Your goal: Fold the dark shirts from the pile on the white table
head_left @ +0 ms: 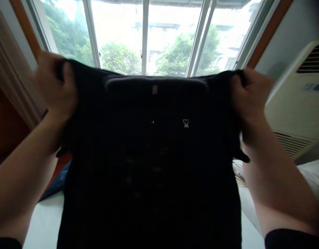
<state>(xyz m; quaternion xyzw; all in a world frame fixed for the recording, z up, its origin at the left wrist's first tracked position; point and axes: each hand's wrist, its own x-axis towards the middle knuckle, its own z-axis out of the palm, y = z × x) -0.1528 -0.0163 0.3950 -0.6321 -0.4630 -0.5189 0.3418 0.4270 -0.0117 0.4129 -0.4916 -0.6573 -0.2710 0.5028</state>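
A black short-sleeved shirt (pixel 154 166) hangs stretched out in front of me, its collar level with the lower edge of the window. On its chest sits a small heart-shaped emblem (pixel 185 123), and a pale label (pixel 154 89) shows at the neck. My left hand (pixel 55 81) is closed around one shoulder of the shirt, my right hand (pixel 251 93) around the other. Both hands are slightly blurred. The shirt's lower hem lies outside the view.
Behind the shirt is a wide sliding window (pixel 145 34) with trees outside. A cream air conditioner (pixel 299 100) stands at the right, a curtain (pixel 11 58) hangs at the left. Below are a white surface (pixel 46 221), dark blue cloth (pixel 57 183) and white fabric (pixel 315 176).
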